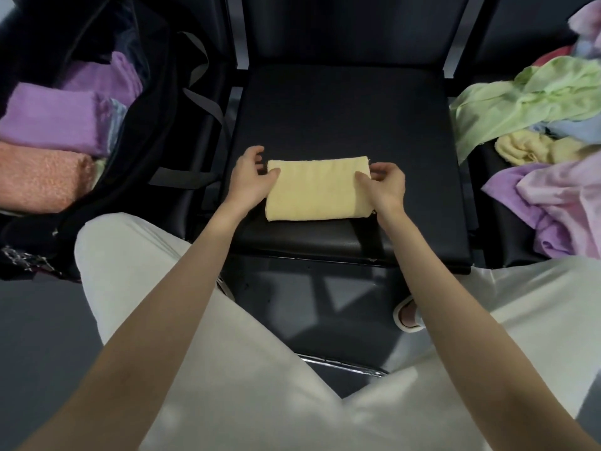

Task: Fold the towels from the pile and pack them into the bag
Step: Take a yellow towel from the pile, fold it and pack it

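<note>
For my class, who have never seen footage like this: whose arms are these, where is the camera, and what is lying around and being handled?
There is no machine here. The single picture comes from a camera worn on a person's head, looking down at their own bare arms. The left hand and right hand rest on the two ends of a folded yellow towel, which lies on a black chair seat. On the person's left, an open dark bag already holds folded purple and orange towels. On the right sits the unfolded pile of green, yellow, blue and purple towels.
</note>
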The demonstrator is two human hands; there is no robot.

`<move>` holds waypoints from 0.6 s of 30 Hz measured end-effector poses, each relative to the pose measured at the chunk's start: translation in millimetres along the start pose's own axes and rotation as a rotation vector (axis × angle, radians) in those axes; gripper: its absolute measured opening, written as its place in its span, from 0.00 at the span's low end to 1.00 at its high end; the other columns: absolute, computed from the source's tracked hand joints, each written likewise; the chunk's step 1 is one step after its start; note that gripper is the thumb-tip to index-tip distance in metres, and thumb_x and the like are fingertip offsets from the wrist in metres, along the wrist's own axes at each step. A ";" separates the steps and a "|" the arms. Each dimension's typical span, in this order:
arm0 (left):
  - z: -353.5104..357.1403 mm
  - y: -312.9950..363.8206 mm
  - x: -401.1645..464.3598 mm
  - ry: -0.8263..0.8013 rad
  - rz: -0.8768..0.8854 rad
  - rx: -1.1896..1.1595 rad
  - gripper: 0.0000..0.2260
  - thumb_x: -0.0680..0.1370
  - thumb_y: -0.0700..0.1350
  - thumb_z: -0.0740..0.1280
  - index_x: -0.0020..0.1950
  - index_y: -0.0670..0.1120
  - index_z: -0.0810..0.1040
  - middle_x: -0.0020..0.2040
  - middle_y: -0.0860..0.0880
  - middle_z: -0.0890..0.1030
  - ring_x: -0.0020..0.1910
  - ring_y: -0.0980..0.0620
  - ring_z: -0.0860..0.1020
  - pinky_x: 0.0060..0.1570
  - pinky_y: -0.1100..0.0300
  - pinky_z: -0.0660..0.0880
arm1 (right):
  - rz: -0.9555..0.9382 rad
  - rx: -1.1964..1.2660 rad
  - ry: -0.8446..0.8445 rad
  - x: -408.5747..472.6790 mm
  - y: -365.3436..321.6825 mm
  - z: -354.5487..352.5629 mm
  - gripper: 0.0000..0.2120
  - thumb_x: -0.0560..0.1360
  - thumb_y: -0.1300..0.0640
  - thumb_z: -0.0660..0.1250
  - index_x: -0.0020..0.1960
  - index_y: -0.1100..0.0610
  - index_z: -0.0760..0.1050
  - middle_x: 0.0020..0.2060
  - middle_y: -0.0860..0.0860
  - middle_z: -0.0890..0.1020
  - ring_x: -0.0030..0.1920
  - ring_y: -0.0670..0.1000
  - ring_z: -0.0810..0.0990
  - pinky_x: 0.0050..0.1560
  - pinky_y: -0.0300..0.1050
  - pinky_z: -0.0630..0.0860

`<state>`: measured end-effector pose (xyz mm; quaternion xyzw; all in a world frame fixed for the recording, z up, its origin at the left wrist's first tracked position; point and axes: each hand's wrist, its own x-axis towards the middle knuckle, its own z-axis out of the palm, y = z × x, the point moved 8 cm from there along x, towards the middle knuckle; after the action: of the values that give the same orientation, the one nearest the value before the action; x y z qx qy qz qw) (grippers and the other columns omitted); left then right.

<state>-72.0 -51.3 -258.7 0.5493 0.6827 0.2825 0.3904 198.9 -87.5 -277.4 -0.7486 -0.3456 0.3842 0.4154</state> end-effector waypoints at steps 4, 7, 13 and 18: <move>1.9 -21.7 -7.8 0.053 -0.109 0.169 0.28 0.71 0.54 0.72 0.67 0.43 0.71 0.62 0.46 0.75 0.58 0.49 0.75 0.55 0.55 0.74 | -0.080 -0.302 0.016 6.6 8.4 3.0 0.24 0.69 0.51 0.74 0.60 0.60 0.72 0.55 0.55 0.78 0.57 0.54 0.76 0.59 0.50 0.74; 12.3 -30.8 -7.7 -0.001 -0.198 0.326 0.25 0.70 0.60 0.72 0.57 0.42 0.75 0.63 0.42 0.73 0.61 0.43 0.73 0.58 0.50 0.73 | -0.085 -0.459 -0.005 10.3 11.6 10.1 0.23 0.69 0.47 0.73 0.57 0.61 0.76 0.57 0.58 0.78 0.61 0.58 0.73 0.61 0.52 0.73; 24.4 -19.5 -7.9 -0.055 -0.243 0.367 0.20 0.72 0.53 0.70 0.56 0.41 0.76 0.65 0.41 0.69 0.65 0.41 0.68 0.62 0.48 0.70 | -0.112 -0.479 -0.017 -2.8 -9.1 26.5 0.11 0.71 0.57 0.67 0.50 0.62 0.72 0.50 0.59 0.77 0.53 0.59 0.75 0.50 0.52 0.74; -13.9 -14.4 -2.2 -0.002 -0.206 0.124 0.12 0.74 0.49 0.68 0.50 0.43 0.72 0.50 0.46 0.77 0.48 0.48 0.76 0.43 0.56 0.73 | -0.209 -0.311 -0.071 -19.3 -49.4 50.0 0.09 0.74 0.60 0.66 0.52 0.61 0.68 0.39 0.47 0.72 0.41 0.47 0.73 0.37 0.41 0.70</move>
<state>-91.1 -56.3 -262.5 0.4996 0.7512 0.1975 0.3834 137.0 -65.2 -246.0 -0.7499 -0.4911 0.3069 0.3197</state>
